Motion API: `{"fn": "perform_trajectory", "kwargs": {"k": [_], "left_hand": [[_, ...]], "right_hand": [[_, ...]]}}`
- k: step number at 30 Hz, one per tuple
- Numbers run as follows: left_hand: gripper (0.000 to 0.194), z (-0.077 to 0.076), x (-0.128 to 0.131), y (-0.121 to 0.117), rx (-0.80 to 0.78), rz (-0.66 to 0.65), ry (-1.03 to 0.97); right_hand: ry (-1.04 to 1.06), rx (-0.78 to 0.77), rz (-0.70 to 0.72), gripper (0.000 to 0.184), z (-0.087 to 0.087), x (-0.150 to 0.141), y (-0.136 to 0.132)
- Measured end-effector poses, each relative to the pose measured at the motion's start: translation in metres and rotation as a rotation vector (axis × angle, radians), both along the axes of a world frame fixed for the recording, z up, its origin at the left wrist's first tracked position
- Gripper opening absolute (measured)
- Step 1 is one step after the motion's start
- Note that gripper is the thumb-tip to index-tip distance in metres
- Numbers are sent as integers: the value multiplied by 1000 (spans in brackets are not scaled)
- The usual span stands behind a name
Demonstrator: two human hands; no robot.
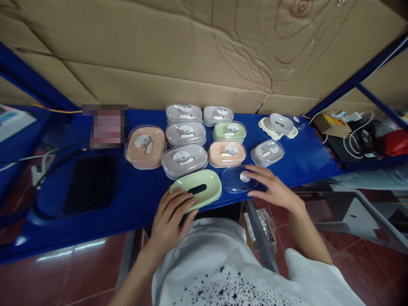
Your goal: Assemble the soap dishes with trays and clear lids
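A green oval soap dish (208, 196) with a dark slot in its middle rests near the front edge of the blue table. My left hand (174, 212) lies over its near left side, fingers spread and touching it. To its right is a clear plastic lid (234, 180) with a round sticker, flat on the table. My right hand (269, 187) reaches over the lid's right end with fingers apart; whether it touches the lid I cannot tell. Just behind the green dish sits a lidded grey soap dish (194, 163), and a lidded peach soap dish (219, 160) stands behind the clear lid.
More lidded dishes stand behind, among them a large peach one (149, 155), a green one (223, 137) and a small grey one (264, 158). At back right, a grey dish (282, 123) sits on cream pieces. A black flat object (89, 185) lies left; cardboard (143, 76) lines the back.
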State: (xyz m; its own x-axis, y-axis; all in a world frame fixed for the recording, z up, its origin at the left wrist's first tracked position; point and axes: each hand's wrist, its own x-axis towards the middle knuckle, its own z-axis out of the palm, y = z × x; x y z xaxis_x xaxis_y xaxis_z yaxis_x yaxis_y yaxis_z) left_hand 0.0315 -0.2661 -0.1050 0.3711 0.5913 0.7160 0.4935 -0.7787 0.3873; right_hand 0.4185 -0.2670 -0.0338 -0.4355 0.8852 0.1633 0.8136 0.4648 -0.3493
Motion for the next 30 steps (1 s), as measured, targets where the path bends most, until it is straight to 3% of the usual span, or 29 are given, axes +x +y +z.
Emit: {"fn": "perform_trajectory", "kwargs": {"k": [2, 4, 6, 10, 13, 16, 19, 22, 26, 30], "left_hand": [[35, 0, 0, 0, 2, -27, 17], [35, -1, 0, 0, -7, -30, 11], [35, -1, 0, 0, -16, -32, 8], [36, -1, -2, -1, -25, -40, 37], [36, -1, -3, -2, -30, -39, 42], [37, -3, -3, -2, -43, -32, 24], [37, -4, -1, -1, -39, -20, -4], [37, -2, -1, 0, -47, 0, 15], [32, 7, -15, 0, -86, 14, 204], [23, 15, -45, -6, -102, 70, 331]], "right_hand": [[65, 158, -157, 40, 7, 33, 25], [27, 305, -412, 34, 14, 75, 64], [-137, 215, -592, 37, 18, 115, 107], [-287, 45, -674, 38, 19, 158, 170], [-293, 90, -703, 38, 20, 162, 179], [-280, 195, -742, 46, 25, 153, 153], [-232, 345, -702, 49, 25, 121, 94], [-127, 520, -397, 38, 14, 60, 17], [-89, 409, -87, 64, -11, -34, -63], [-75, 232, 162, 75, -31, -93, -80]]}}
